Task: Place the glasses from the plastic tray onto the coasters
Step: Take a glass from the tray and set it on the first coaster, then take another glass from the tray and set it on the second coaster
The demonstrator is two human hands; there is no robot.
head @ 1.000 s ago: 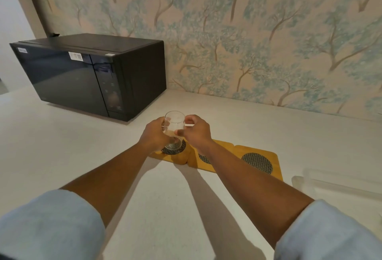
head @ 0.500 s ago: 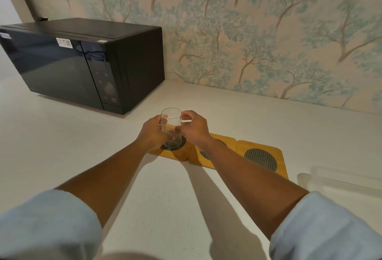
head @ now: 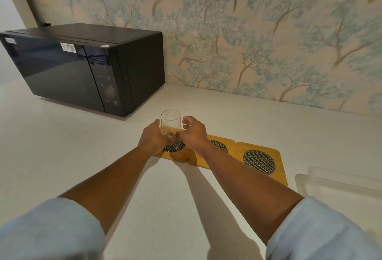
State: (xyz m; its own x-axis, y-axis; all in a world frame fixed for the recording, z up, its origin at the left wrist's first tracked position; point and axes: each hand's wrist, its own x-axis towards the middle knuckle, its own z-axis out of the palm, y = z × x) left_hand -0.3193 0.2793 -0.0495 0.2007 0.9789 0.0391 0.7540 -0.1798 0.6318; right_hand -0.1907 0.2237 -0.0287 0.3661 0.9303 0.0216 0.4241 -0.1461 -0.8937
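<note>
While both hands close around it at the centre of the frame, a clear drinking glass (head: 170, 124) stands upright over the leftmost of three wooden coasters (head: 178, 155), its base over that coaster's dark mesh disc; whether it has fully touched down or hangs just above cannot be told, since the fingers hide the foot. The left hand (head: 152, 137) wraps the glass's left side, fingers curled against the wall. The right hand (head: 192, 133) pinches the lower right side between thumb and forefinger, the other fingers bent and lifted clear near the rim. The middle coaster (head: 219, 146) is partly covered by the right wrist, and the right coaster (head: 259, 161) lies bare, both touching their neighbours in a row running toward the lower right. At the right edge the clear plastic tray (head: 301, 183) sits on the white counter (head: 62, 146); the part in view shows no glass, though most of it is cut off. A black microwave (head: 82, 67) stands at upper left, against the tree-patterned wallpaper (head: 248, 32).

The step in hand looks like setting the first glass on its coaster. Next, the fingers should loosen gently so the glass does not tip, and a hand should reach to the tray at the lower right for another glass.
</note>
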